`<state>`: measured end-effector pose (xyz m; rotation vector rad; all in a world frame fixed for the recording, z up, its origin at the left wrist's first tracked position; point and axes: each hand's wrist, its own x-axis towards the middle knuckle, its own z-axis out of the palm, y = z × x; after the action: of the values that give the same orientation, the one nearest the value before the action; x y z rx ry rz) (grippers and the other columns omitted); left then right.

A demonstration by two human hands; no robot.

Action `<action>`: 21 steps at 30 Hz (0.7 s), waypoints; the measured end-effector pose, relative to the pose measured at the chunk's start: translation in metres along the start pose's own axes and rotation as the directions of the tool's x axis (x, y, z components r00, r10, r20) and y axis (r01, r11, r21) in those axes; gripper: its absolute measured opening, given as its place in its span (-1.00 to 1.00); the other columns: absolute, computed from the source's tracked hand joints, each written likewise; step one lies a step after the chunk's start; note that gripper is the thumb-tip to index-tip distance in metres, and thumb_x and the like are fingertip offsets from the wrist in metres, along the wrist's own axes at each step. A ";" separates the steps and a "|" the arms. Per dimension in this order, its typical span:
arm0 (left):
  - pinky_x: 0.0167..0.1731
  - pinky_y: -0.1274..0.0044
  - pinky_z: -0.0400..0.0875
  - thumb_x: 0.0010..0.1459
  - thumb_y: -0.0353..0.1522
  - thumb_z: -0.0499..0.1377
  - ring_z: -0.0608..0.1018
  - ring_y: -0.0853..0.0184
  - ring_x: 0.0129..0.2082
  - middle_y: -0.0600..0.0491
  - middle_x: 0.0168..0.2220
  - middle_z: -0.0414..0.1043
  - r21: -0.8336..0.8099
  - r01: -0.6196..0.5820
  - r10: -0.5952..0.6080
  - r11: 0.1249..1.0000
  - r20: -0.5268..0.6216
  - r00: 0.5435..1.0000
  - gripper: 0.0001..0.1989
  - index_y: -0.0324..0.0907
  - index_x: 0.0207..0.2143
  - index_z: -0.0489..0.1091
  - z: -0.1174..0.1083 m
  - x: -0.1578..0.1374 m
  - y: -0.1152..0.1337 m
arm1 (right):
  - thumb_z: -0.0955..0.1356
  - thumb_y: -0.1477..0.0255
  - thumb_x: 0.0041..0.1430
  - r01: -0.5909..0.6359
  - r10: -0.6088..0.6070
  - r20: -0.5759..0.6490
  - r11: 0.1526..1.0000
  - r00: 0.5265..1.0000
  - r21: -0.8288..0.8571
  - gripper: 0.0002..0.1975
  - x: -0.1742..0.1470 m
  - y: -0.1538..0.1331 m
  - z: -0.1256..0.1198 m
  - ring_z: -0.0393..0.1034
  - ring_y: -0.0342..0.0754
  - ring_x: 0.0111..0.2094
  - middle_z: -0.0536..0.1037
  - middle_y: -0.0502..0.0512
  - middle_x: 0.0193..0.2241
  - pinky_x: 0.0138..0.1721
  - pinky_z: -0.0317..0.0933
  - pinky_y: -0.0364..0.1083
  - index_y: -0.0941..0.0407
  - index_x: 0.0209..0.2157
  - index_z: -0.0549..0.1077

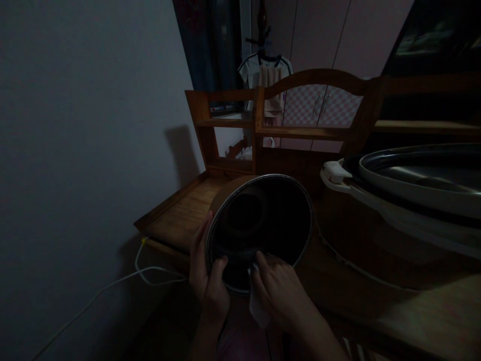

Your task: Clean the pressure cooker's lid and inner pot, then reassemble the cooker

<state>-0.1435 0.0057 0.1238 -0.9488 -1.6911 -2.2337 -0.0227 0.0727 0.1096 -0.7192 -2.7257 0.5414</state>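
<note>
A round, deep inner pot (263,200) with a dark inside and a pale rim is tilted so its mouth faces me. My left hand (210,276) grips its lower left rim, thumb inside and fingers along the outer wall. My right hand (276,286) is at the lower rim, closed on a white cloth or tissue (258,306) that hangs down below the fingers. The right fingertips reach just inside the pot's mouth. The light is dim, so the inside of the pot shows little detail.
The wooden desk (180,210) has a shelf rack (259,130) along its back. To the right stands a large electric pan (376,195) with a white handle and a lid. A white cable (150,268) runs along the left wall. Clothes (270,80) hang behind the rack.
</note>
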 end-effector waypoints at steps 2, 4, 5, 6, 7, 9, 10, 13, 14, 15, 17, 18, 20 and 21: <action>0.29 0.32 0.21 0.11 -0.44 0.13 0.37 0.10 0.25 0.06 0.19 0.41 0.006 -0.001 0.001 1.000 0.020 1.000 -0.44 -0.03 0.19 0.43 -0.001 0.000 -0.001 | 0.15 0.49 0.46 -0.011 0.011 0.015 1.000 1.000 0.003 -0.80 0.000 -0.003 -0.001 0.46 0.03 -0.22 0.55 0.15 -0.24 -0.19 0.16 -0.06 0.16 -0.08 0.37; 0.29 0.32 0.20 0.12 -0.45 0.12 0.36 0.10 0.25 0.07 0.20 0.40 0.010 -0.010 0.010 1.000 0.035 0.999 -0.44 -0.03 0.19 0.42 -0.003 0.000 -0.003 | 0.15 0.48 0.46 -0.027 0.027 0.024 0.999 0.999 0.020 -0.79 -0.001 -0.004 -0.002 0.47 0.03 -0.21 0.56 0.15 -0.23 -0.19 0.16 -0.06 0.17 -0.06 0.37; 0.30 0.32 0.19 0.12 -0.45 0.13 0.36 0.10 0.25 0.07 0.20 0.40 0.012 -0.015 0.014 1.000 0.042 0.999 -0.44 -0.02 0.20 0.42 -0.004 0.000 -0.003 | 0.15 0.49 0.46 -0.035 0.034 0.025 0.999 0.999 0.032 -0.79 -0.001 -0.005 -0.002 0.47 0.04 -0.20 0.56 0.15 -0.22 -0.19 0.16 -0.06 0.17 -0.06 0.37; 0.30 0.33 0.19 0.12 -0.45 0.13 0.35 0.11 0.26 0.07 0.21 0.39 0.011 -0.019 0.018 1.000 0.043 0.999 -0.44 -0.02 0.20 0.42 -0.005 0.000 -0.004 | 0.15 0.49 0.46 -0.039 0.038 0.025 0.998 0.999 0.043 -0.78 -0.001 -0.005 -0.001 0.48 0.04 -0.19 0.57 0.15 -0.21 -0.18 0.16 -0.07 0.17 -0.06 0.38; 0.30 0.33 0.18 0.12 -0.45 0.13 0.35 0.11 0.26 0.08 0.21 0.39 0.010 -0.020 0.019 1.000 0.042 0.999 -0.43 -0.01 0.20 0.42 -0.005 0.000 -0.005 | 0.15 0.49 0.46 -0.038 0.036 0.026 0.998 0.999 0.050 -0.78 -0.001 -0.005 -0.001 0.48 0.04 -0.17 0.57 0.16 -0.19 -0.17 0.17 -0.06 0.17 -0.05 0.38; 0.30 0.34 0.19 0.12 -0.46 0.14 0.34 0.11 0.27 0.09 0.22 0.38 0.011 -0.020 0.019 1.000 0.047 0.999 -0.43 -0.01 0.20 0.41 -0.006 0.000 -0.006 | 0.15 0.49 0.45 -0.028 0.027 0.028 0.998 0.999 0.052 -0.76 -0.002 -0.006 0.000 0.49 0.06 -0.13 0.58 0.20 -0.14 -0.13 0.18 -0.06 0.19 -0.01 0.37; 0.30 0.34 0.19 0.12 -0.46 0.14 0.34 0.11 0.27 0.09 0.22 0.38 0.013 -0.018 0.018 1.000 0.047 0.999 -0.43 -0.01 0.21 0.41 -0.006 0.000 -0.007 | 0.15 0.49 0.45 -0.025 0.024 0.030 0.998 0.999 0.052 -0.75 -0.002 -0.006 0.001 0.49 0.07 -0.11 0.58 0.21 -0.12 -0.12 0.18 -0.06 0.20 0.01 0.37; 0.29 0.32 0.21 0.13 -0.45 0.14 0.36 0.10 0.26 0.08 0.22 0.39 0.020 -0.021 0.021 1.000 0.048 0.999 -0.43 -0.02 0.21 0.40 -0.007 -0.001 -0.008 | 0.15 0.48 0.45 -0.032 0.030 0.038 0.998 0.999 0.056 -0.74 -0.003 -0.008 0.001 0.50 0.07 -0.10 0.58 0.23 -0.10 -0.11 0.20 -0.06 0.20 0.05 0.36; 0.29 0.32 0.21 0.13 -0.45 0.14 0.36 0.10 0.26 0.08 0.21 0.39 0.017 -0.023 0.022 1.000 0.049 0.999 -0.44 -0.02 0.21 0.41 -0.007 -0.001 -0.008 | 0.15 0.48 0.45 -0.033 0.031 0.039 0.998 0.999 0.061 -0.74 -0.004 -0.009 0.001 0.50 0.07 -0.09 0.58 0.24 -0.09 -0.11 0.20 -0.06 0.20 0.05 0.36; 0.29 0.32 0.21 0.13 -0.45 0.14 0.36 0.10 0.26 0.08 0.21 0.39 0.013 -0.022 0.021 1.000 0.051 0.998 -0.44 -0.02 0.21 0.41 -0.008 -0.001 -0.008 | 0.15 0.48 0.45 -0.031 0.028 0.042 0.997 0.999 0.066 -0.74 -0.004 -0.010 0.001 0.50 0.07 -0.08 0.58 0.24 -0.08 -0.10 0.21 -0.06 0.20 0.04 0.36; 0.30 0.33 0.20 0.13 -0.45 0.14 0.35 0.11 0.26 0.08 0.22 0.38 0.004 -0.019 0.019 1.000 0.063 0.998 -0.44 -0.01 0.21 0.40 -0.008 -0.001 -0.009 | 0.15 0.49 0.44 -0.023 0.020 0.043 0.997 0.999 0.073 -0.74 -0.005 -0.011 0.000 0.50 0.08 -0.07 0.57 0.26 -0.06 -0.09 0.21 -0.06 0.20 0.03 0.36; 0.30 0.33 0.20 0.13 -0.45 0.15 0.35 0.11 0.27 0.08 0.22 0.38 0.000 -0.015 0.015 1.000 0.068 0.998 -0.44 -0.01 0.21 0.40 -0.009 -0.001 -0.010 | 0.15 0.49 0.44 -0.016 0.013 0.039 0.997 0.999 0.082 -0.74 -0.005 -0.012 0.000 0.50 0.08 -0.08 0.58 0.26 -0.07 -0.10 0.21 -0.06 0.20 0.03 0.37; 0.30 0.33 0.21 0.14 -0.44 0.15 0.35 0.11 0.27 0.08 0.22 0.37 -0.004 -0.009 0.009 1.000 0.062 0.998 -0.44 -0.01 0.21 0.40 -0.009 -0.001 -0.011 | 0.15 0.48 0.44 0.003 -0.006 0.030 0.993 1.000 0.114 -0.74 -0.006 -0.014 0.000 0.51 0.06 -0.11 0.59 0.22 -0.11 -0.11 0.22 -0.06 0.19 0.02 0.37; 0.29 0.33 0.21 0.14 -0.44 0.15 0.35 0.11 0.27 0.08 0.22 0.37 -0.003 -0.009 0.010 1.000 0.061 0.998 -0.44 -0.01 0.21 0.40 -0.010 -0.001 -0.011 | 0.15 0.48 0.45 0.012 -0.015 0.022 0.991 1.000 0.131 -0.74 -0.007 -0.014 0.001 0.51 0.05 -0.12 0.59 0.21 -0.12 -0.11 0.22 -0.07 0.18 0.02 0.37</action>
<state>-0.1516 0.0004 0.1128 -1.0342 -1.7053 -2.2236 -0.0231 0.0577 0.1138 -0.6653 -2.6840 0.7215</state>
